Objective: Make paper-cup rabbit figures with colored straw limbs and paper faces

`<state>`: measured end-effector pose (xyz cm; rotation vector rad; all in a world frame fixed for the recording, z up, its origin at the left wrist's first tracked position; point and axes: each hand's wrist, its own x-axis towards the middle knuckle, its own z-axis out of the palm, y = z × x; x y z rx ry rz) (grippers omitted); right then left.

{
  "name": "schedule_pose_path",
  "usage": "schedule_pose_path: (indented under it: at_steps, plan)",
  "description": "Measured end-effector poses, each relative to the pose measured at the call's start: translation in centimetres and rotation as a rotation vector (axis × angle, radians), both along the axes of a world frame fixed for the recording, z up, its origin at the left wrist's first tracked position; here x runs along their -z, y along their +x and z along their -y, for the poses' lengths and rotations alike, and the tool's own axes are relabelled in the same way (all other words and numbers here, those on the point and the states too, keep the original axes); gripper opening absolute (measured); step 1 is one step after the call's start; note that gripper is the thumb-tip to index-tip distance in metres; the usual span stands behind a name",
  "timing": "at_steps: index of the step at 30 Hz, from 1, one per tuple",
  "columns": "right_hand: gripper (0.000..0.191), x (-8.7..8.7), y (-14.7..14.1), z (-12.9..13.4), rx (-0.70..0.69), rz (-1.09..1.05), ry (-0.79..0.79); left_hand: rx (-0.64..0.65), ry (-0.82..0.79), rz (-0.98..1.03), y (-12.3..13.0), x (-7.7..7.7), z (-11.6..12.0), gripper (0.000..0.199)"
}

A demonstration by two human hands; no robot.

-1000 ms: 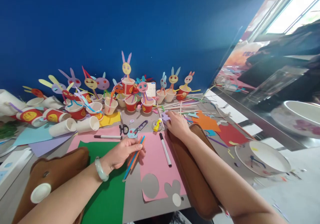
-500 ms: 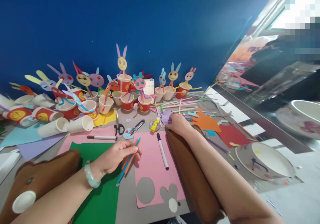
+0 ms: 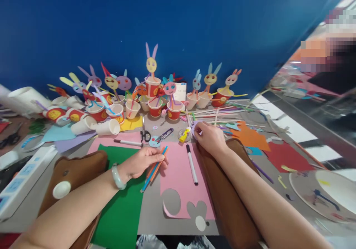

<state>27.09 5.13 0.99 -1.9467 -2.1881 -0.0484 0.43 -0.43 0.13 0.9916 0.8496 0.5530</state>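
Note:
My left hand (image 3: 148, 161), with a pale green bangle at the wrist, pinches thin blue and orange strips (image 3: 155, 170). They slant over the gap between a green sheet (image 3: 119, 200) and a pink sheet (image 3: 178, 160) with shapes cut out. Farther right, my right hand (image 3: 210, 137) has its fingers curled on a purple paper scrap (image 3: 195, 125), partly hidden by them. A capped marker (image 3: 191, 165) lies on the pink sheet. Between the hands and the cups are a yellow object (image 3: 184, 134), snips (image 3: 164, 135) and black-handled scissors (image 3: 145, 134).
Paper cups holding bunny-faced figures (image 3: 151, 64) line the blue wall. Loose coloured sticks (image 3: 222, 112), orange paper (image 3: 251, 137) and red paper (image 3: 287, 156) lie to the right, near a bowl (image 3: 303, 197). Brown pouches (image 3: 75, 169) sit under both forearms. A power strip (image 3: 27, 182) is far left.
My view has swung left, so the table appears shifted right and the power strip shows. The left hand keeps the strips and the right hand stays at the purple scrap.

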Motion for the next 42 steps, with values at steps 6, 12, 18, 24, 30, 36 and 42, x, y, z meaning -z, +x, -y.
schedule_pose_path:
  at_steps: [6, 12, 18, 24, 30, 36, 42]
  plan:
    - [0.019, 0.8, -0.8, 0.9, -0.218, -0.158, 0.155, -0.035, -0.028, 0.032, -0.2, 0.4, -0.1, 0.036]
    - [0.024, 0.2, -3.3, 3.1, -0.354, -0.657, 0.068, -0.116, -0.048, 0.027, 0.2, 0.1, 0.2, 0.037]
    - [0.041, 0.7, -6.0, 4.8, -0.448, -1.030, -0.346, -0.114, -0.097, -0.004, 0.9, -0.2, 1.3, 0.038]
    - [0.028, 1.3, -6.0, 4.9, -0.582, -1.004, -0.353, -0.043, -0.068, -0.109, 1.3, 0.4, 2.0, 0.043]
    - [0.027, 1.2, -5.9, 4.6, -0.616, -0.990, -0.364, -0.033, -0.074, -0.111, 1.8, 0.6, 2.2, 0.044]
    - [0.035, 1.6, -5.9, 4.8, -0.613, -1.102, -0.423, 0.030, -0.144, -0.021, 1.9, 0.8, 2.6, 0.043]
    - [0.037, 1.4, -6.0, 4.9, -0.542, -1.161, -0.456, 0.042, -0.156, 0.041, 2.1, 2.0, 2.9, 0.043]
